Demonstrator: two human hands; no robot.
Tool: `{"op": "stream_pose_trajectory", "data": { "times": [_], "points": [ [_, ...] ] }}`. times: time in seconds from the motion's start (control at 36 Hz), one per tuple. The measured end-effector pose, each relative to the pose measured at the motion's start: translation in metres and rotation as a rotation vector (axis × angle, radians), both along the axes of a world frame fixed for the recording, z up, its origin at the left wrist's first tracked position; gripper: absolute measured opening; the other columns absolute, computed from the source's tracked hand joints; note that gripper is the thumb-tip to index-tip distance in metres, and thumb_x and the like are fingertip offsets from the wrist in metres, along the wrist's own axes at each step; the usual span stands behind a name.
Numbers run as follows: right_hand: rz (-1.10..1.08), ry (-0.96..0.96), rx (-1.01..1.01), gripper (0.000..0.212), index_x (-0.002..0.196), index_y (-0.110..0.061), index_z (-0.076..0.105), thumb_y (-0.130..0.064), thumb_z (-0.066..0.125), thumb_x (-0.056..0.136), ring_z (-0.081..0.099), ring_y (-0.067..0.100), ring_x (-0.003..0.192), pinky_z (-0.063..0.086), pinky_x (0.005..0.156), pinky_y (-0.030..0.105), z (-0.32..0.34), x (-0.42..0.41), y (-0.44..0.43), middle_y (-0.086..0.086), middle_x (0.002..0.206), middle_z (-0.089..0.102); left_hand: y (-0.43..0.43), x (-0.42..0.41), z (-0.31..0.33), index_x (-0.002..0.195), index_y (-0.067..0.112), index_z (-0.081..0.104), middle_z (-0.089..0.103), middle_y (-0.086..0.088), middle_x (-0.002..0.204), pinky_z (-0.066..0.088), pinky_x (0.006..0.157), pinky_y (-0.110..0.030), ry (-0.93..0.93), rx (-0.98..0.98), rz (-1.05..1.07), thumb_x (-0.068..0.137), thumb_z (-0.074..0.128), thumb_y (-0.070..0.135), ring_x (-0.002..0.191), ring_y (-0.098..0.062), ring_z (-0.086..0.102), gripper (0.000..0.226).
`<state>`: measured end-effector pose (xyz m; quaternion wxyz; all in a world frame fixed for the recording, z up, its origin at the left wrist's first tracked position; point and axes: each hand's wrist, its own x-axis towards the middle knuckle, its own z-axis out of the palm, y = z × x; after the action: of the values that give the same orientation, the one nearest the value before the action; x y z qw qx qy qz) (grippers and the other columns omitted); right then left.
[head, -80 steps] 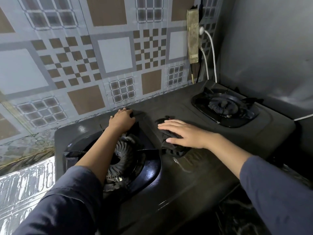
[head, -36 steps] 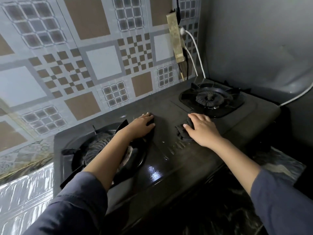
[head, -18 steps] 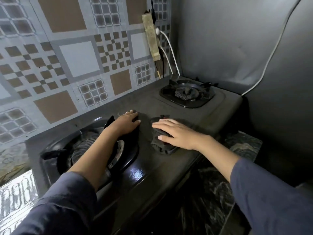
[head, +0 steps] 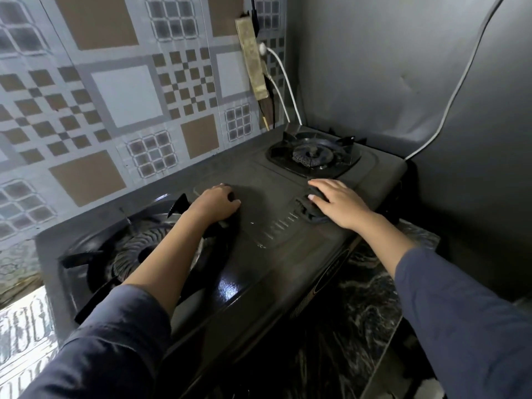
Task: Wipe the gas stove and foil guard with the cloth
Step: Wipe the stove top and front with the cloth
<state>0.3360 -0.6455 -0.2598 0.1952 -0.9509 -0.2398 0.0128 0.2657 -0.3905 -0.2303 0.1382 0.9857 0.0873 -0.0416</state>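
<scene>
A dark two-burner gas stove [head: 282,254] fills the middle of the head view. My right hand [head: 336,207] presses flat on a dark crumpled cloth [head: 308,210] on the stove top, just in front of the right burner [head: 312,156]. My left hand [head: 213,204] rests by the left burner [head: 135,249], fingers curled over a prong of its pan support. The patterned foil guard [head: 126,96] covers the wall behind the stove. The cloth is mostly hidden under my palm.
A power strip [head: 252,59] with white cables [head: 285,84] hangs on the back wall near the right burner. A grey panel [head: 388,82] closes off the right side. Embossed foil [head: 23,326] lies at the lower left. Dark marble counter [head: 359,298] runs under the stove's front.
My right hand has slid the cloth to the right, from the stove's middle to just before the right burner. My left hand stays by the left burner.
</scene>
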Motion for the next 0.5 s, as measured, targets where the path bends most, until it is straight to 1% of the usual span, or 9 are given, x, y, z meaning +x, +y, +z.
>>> {"op": "stream_pose_trajectory", "data": {
  "times": [0.11, 0.17, 0.22, 0.33, 0.42, 0.5],
  "points": [
    [-0.204, -0.11, 0.029, 0.048, 0.139, -0.019, 0.037, -0.04, 0.037, 0.096, 0.029, 0.023, 0.137, 0.025, 0.11, 0.035, -0.009, -0.014, 0.003, 0.0, 0.149, 0.036, -0.007, -0.004, 0.003, 0.133, 0.011, 0.047, 0.046, -0.011, 0.14, 0.037, 0.105, -0.038, 0.042, -0.027, -0.047, 0.093, 0.048, 0.035, 0.125, -0.03, 0.046, 0.047],
    [-0.285, -0.13, 0.043, 0.049, 0.138, -0.015, 0.037, -0.038, 0.038, 0.095, 0.03, 0.027, 0.136, 0.025, 0.11, 0.037, -0.012, -0.025, 0.006, 0.004, 0.148, 0.037, -0.01, -0.007, 0.005, 0.137, 0.011, 0.043, 0.042, -0.01, 0.144, 0.033, 0.108, -0.038, 0.053, -0.036, -0.057, 0.093, 0.047, 0.035, 0.129, -0.029, 0.043, 0.049],
    [-0.319, -0.138, 0.055, 0.05, 0.139, -0.014, 0.037, -0.037, 0.039, 0.095, 0.029, 0.029, 0.135, 0.023, 0.111, 0.038, -0.014, -0.037, 0.011, 0.006, 0.148, 0.037, -0.011, -0.01, 0.004, 0.141, 0.012, 0.037, 0.035, -0.01, 0.15, 0.028, 0.111, -0.037, 0.057, -0.04, -0.065, 0.094, 0.046, 0.035, 0.134, -0.029, 0.037, 0.053],
    [-0.281, -0.156, 0.081, 0.051, 0.139, -0.014, 0.037, -0.037, 0.041, 0.094, 0.027, 0.028, 0.136, 0.021, 0.112, 0.038, -0.015, -0.059, 0.029, 0.005, 0.148, 0.037, -0.01, -0.013, 0.001, 0.145, 0.013, 0.029, 0.021, -0.009, 0.156, 0.019, 0.116, -0.036, 0.049, -0.051, -0.058, 0.095, 0.044, 0.037, 0.142, -0.028, 0.025, 0.057],
    [-0.204, -0.161, 0.068, 0.051, 0.14, -0.016, 0.036, -0.038, 0.04, 0.094, 0.026, 0.025, 0.137, 0.019, 0.113, 0.037, -0.013, -0.073, 0.044, 0.001, 0.148, 0.036, -0.01, -0.015, 0.001, 0.146, 0.014, 0.027, 0.02, -0.009, 0.157, 0.019, 0.116, -0.037, 0.044, -0.052, -0.056, 0.096, 0.044, 0.036, 0.142, -0.029, 0.025, 0.057],
    [-0.075, -0.167, 0.055, 0.051, 0.14, -0.019, 0.035, -0.04, 0.039, 0.094, 0.025, 0.022, 0.138, 0.018, 0.113, 0.034, -0.011, -0.087, 0.057, -0.002, 0.149, 0.035, -0.009, -0.015, 0.0, 0.146, 0.014, 0.027, 0.019, -0.009, 0.157, 0.02, 0.116, -0.036, 0.042, -0.07, -0.056, 0.095, 0.044, 0.036, 0.142, -0.03, 0.026, 0.058]
  ]
}}
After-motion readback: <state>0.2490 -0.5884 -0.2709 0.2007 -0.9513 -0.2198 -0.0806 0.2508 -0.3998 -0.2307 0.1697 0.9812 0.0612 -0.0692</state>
